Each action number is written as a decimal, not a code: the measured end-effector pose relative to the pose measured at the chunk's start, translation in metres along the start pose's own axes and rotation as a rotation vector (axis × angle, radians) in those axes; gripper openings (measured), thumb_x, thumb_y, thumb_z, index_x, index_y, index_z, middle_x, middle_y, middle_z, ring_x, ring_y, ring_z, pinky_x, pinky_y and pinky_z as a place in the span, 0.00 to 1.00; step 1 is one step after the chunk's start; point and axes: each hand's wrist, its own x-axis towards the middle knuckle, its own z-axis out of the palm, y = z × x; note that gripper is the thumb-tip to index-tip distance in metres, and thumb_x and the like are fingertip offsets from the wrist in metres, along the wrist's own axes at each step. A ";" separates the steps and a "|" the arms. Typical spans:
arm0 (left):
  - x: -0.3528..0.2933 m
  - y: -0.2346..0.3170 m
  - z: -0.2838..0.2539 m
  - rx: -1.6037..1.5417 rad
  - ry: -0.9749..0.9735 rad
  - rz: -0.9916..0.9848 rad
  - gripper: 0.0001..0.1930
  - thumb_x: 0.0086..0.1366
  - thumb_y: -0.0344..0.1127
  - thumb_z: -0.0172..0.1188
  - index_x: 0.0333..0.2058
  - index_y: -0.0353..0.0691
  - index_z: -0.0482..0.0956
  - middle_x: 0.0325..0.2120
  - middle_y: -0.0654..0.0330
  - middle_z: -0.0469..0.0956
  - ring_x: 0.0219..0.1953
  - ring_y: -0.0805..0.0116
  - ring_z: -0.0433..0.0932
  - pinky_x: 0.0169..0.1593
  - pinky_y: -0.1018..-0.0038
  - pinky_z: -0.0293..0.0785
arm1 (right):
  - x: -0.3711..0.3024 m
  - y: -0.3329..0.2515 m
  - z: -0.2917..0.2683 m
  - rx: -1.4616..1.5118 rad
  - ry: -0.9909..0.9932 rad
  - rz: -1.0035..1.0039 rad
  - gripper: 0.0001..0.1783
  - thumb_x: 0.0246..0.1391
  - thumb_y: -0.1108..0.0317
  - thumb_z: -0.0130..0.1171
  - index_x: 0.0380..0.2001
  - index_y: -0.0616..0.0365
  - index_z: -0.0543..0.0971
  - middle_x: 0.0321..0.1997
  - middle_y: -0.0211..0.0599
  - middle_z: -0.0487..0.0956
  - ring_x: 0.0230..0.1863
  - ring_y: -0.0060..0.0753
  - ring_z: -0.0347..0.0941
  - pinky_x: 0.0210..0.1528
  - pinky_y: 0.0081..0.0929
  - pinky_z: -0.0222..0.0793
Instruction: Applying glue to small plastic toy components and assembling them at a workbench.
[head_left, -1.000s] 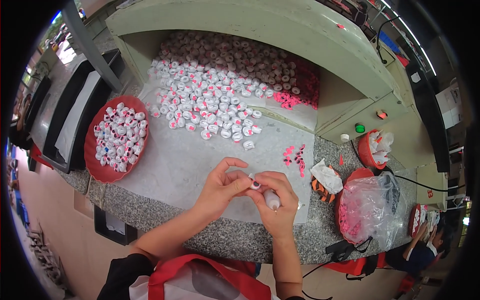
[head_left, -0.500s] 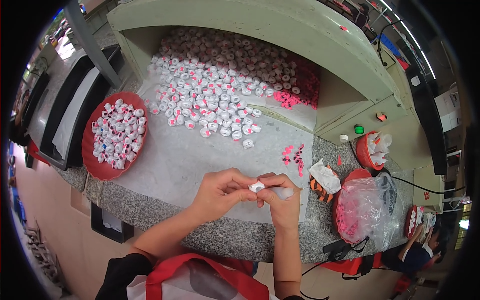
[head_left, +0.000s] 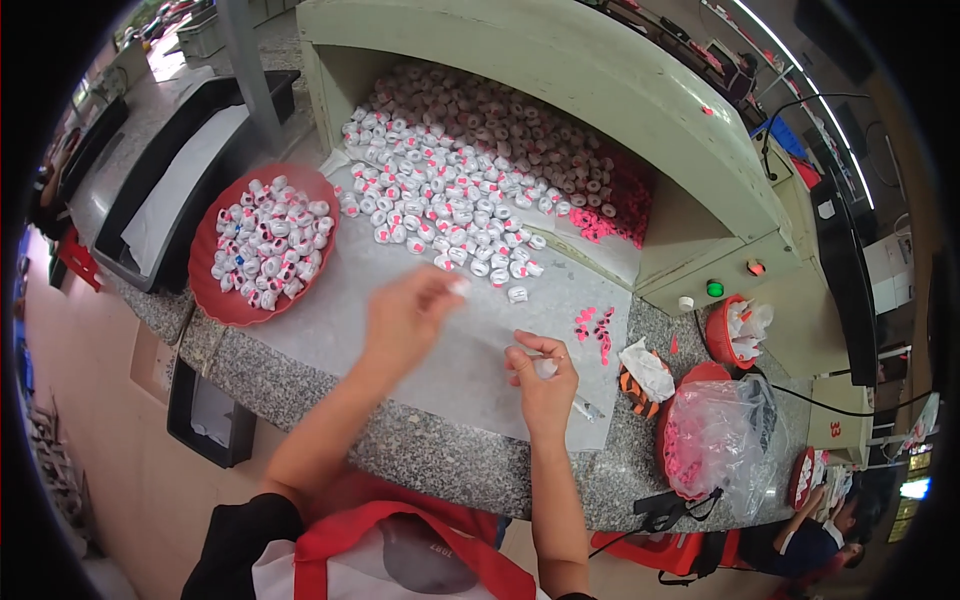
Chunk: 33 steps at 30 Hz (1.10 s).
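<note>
Over the grey paper sheet point(head_left: 470, 365), the left hand point(head_left: 402, 318) pinches a small rounded white piece point(head_left: 459, 287) that slack pressure could drop; the right hand point(head_left: 545, 393) clasps a translucent whitish bottle point(head_left: 546, 368).

My sleeve point(head_left: 240, 540) is black, my apron strap point(head_left: 312, 565) red; I see pink-marked white pieces point(head_left: 440, 200), a red bowl point(head_left: 203, 265), a speckled grey counter point(head_left: 250, 375), a pale green cabinet point(head_left: 560, 70), an orange-and-black striped bundle point(head_left: 637, 396)

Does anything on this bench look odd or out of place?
One small thing: a tiny blue spot among the white pieces in the red dish at the left. It looks odd because the other markings there appear pink or dark. It is too small to identify.
</note>
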 end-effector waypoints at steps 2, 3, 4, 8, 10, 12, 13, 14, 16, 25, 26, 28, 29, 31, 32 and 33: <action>0.020 -0.013 -0.058 0.277 0.363 0.176 0.08 0.52 0.25 0.57 0.33 0.36 0.75 0.23 0.59 0.77 0.25 0.76 0.74 0.30 0.82 0.69 | -0.001 -0.005 -0.014 -0.005 0.000 0.026 0.12 0.42 0.71 0.61 0.31 0.62 0.72 0.31 0.34 0.75 0.25 0.19 0.71 0.22 0.15 0.67; 0.028 -0.030 -0.085 0.382 0.455 0.085 0.08 0.52 0.26 0.56 0.34 0.37 0.75 0.26 0.57 0.76 0.26 0.72 0.74 0.31 0.79 0.70 | 0.003 -0.006 -0.019 -0.007 -0.001 0.048 0.12 0.42 0.72 0.61 0.31 0.62 0.72 0.31 0.33 0.75 0.25 0.19 0.71 0.22 0.15 0.67; 0.029 -0.052 -0.113 0.619 0.424 0.070 0.09 0.51 0.26 0.56 0.34 0.38 0.75 0.29 0.57 0.75 0.28 0.69 0.74 0.31 0.76 0.70 | 0.004 -0.007 -0.019 0.009 -0.003 0.047 0.12 0.42 0.72 0.61 0.31 0.62 0.72 0.31 0.33 0.75 0.25 0.19 0.71 0.22 0.15 0.67; 0.033 -0.038 -0.084 0.850 0.577 0.321 0.13 0.47 0.27 0.58 0.35 0.42 0.75 0.33 0.57 0.71 0.31 0.62 0.73 0.32 0.68 0.69 | 0.006 0.001 -0.015 -0.060 -0.014 -0.014 0.11 0.42 0.73 0.59 0.31 0.62 0.72 0.30 0.33 0.75 0.26 0.19 0.71 0.23 0.14 0.67; 0.037 -0.026 -0.029 0.615 0.280 0.382 0.11 0.49 0.30 0.56 0.35 0.41 0.74 0.32 0.56 0.70 0.32 0.60 0.72 0.32 0.68 0.70 | 0.001 0.003 -0.014 -0.078 -0.086 -0.063 0.11 0.41 0.74 0.59 0.31 0.62 0.71 0.30 0.33 0.74 0.26 0.19 0.71 0.24 0.15 0.68; 0.040 -0.035 0.032 0.607 -0.011 0.562 0.09 0.50 0.30 0.51 0.32 0.37 0.74 0.32 0.53 0.70 0.33 0.58 0.73 0.34 0.67 0.71 | -0.003 0.000 -0.007 -0.107 -0.038 -0.201 0.13 0.42 0.76 0.57 0.33 0.61 0.69 0.33 0.35 0.72 0.27 0.21 0.70 0.25 0.17 0.69; 0.041 -0.037 0.061 0.742 -0.128 0.514 0.10 0.50 0.30 0.49 0.32 0.35 0.72 0.32 0.52 0.69 0.35 0.58 0.72 0.34 0.69 0.72 | -0.004 0.003 -0.010 -0.108 -0.025 -0.191 0.15 0.42 0.77 0.56 0.35 0.61 0.67 0.34 0.36 0.71 0.28 0.21 0.69 0.26 0.18 0.69; 0.042 -0.040 0.082 0.813 -0.122 0.482 0.09 0.50 0.30 0.48 0.31 0.35 0.71 0.32 0.53 0.68 0.34 0.57 0.72 0.34 0.67 0.72 | -0.004 0.005 -0.015 -0.108 -0.012 -0.183 0.17 0.42 0.79 0.55 0.37 0.61 0.65 0.35 0.37 0.70 0.29 0.22 0.69 0.27 0.20 0.70; 0.039 -0.035 0.088 0.744 -0.195 0.461 0.08 0.49 0.30 0.50 0.30 0.36 0.69 0.31 0.52 0.68 0.33 0.57 0.73 0.33 0.65 0.72 | -0.011 -0.002 -0.018 -0.024 -0.027 -0.137 0.18 0.41 0.80 0.55 0.37 0.60 0.64 0.34 0.36 0.70 0.30 0.23 0.68 0.32 0.19 0.66; -0.002 0.011 0.010 -1.045 -0.477 -0.494 0.22 0.54 0.24 0.54 0.50 0.36 0.65 0.36 0.59 0.72 0.35 0.67 0.75 0.37 0.78 0.72 | -0.018 -0.044 -0.027 0.327 0.110 -0.148 0.19 0.42 0.80 0.53 0.40 0.60 0.63 0.33 0.40 0.72 0.27 0.26 0.68 0.30 0.22 0.69; -0.005 0.016 0.010 -1.184 -0.458 -0.516 0.23 0.54 0.23 0.54 0.50 0.36 0.64 0.38 0.58 0.72 0.36 0.65 0.75 0.40 0.78 0.72 | -0.018 -0.049 -0.029 0.287 0.112 -0.113 0.17 0.42 0.80 0.52 0.38 0.61 0.65 0.33 0.40 0.72 0.26 0.26 0.68 0.30 0.20 0.68; -0.007 0.023 0.012 -1.149 -0.445 -0.463 0.22 0.55 0.23 0.53 0.50 0.35 0.64 0.38 0.57 0.72 0.38 0.65 0.75 0.41 0.78 0.72 | -0.025 -0.051 -0.029 0.248 0.190 -0.102 0.13 0.39 0.76 0.49 0.33 0.64 0.70 0.32 0.38 0.71 0.27 0.26 0.67 0.31 0.17 0.65; -0.008 0.027 0.014 -1.104 -0.387 -0.396 0.21 0.55 0.24 0.52 0.49 0.34 0.64 0.38 0.57 0.72 0.40 0.64 0.74 0.42 0.78 0.72 | -0.029 -0.050 -0.028 0.233 0.212 -0.097 0.13 0.39 0.76 0.49 0.33 0.64 0.70 0.32 0.38 0.71 0.27 0.26 0.67 0.31 0.17 0.65; -0.013 0.031 0.017 -0.932 -0.346 -0.348 0.20 0.54 0.21 0.53 0.48 0.32 0.66 0.38 0.56 0.72 0.40 0.64 0.74 0.42 0.78 0.72 | -0.037 -0.048 -0.022 -0.008 0.344 -0.522 0.14 0.38 0.74 0.49 0.34 0.65 0.70 0.32 0.37 0.71 0.29 0.26 0.67 0.34 0.20 0.65; -0.017 0.029 0.019 -0.822 -0.317 -0.251 0.20 0.53 0.19 0.53 0.46 0.31 0.66 0.38 0.55 0.72 0.40 0.65 0.74 0.42 0.78 0.72 | -0.042 -0.046 -0.022 -0.031 0.335 -0.568 0.14 0.38 0.73 0.51 0.33 0.66 0.70 0.32 0.37 0.70 0.32 0.26 0.67 0.38 0.21 0.64; -0.020 0.028 0.019 -0.710 -0.285 -0.155 0.19 0.52 0.17 0.54 0.45 0.30 0.67 0.38 0.55 0.71 0.40 0.66 0.74 0.42 0.78 0.73 | -0.046 -0.045 -0.022 -0.035 0.334 -0.563 0.14 0.38 0.73 0.51 0.33 0.66 0.70 0.32 0.37 0.70 0.32 0.26 0.67 0.38 0.21 0.64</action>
